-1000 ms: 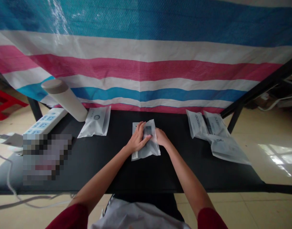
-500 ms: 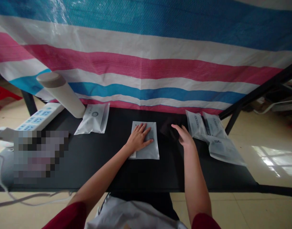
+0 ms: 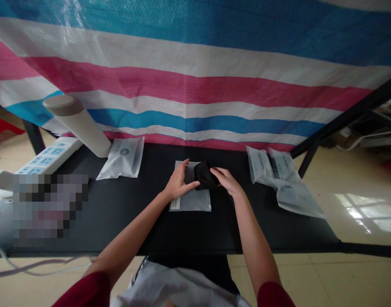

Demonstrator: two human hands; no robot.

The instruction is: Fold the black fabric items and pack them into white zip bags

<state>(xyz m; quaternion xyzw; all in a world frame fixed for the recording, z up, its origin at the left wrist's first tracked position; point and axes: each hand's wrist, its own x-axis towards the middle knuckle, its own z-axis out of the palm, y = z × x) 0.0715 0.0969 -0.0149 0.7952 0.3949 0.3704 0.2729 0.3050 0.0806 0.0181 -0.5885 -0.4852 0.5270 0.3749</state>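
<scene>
A frosted zip bag [image 3: 195,202] lies flat in the middle of the black tabletop, a small white label at its lower left. Over the bag's upper right part is a folded piece of black cloth [image 3: 204,175], whose exact kind I cannot make out. My right hand [image 3: 226,178] grips the cloth's right edge between thumb and fingers. At the bag's left side is my left hand [image 3: 179,182], fingers raised and thumb stretched towards the cloth, holding nothing.
Several filled frosted bags sit on the table: one bag [image 3: 123,160] at left, others [image 3: 283,183] at right. A white bottle [image 3: 78,125] and a power strip [image 3: 50,157] stand at the left beside a blurred patch. A striped sheet [image 3: 185,89] hangs behind the black table [image 3: 246,230].
My right hand has moved left, bringing the black cloth from the tabletop onto the zip bag. My left hand has lifted from lying flat on the bag and turned on its side.
</scene>
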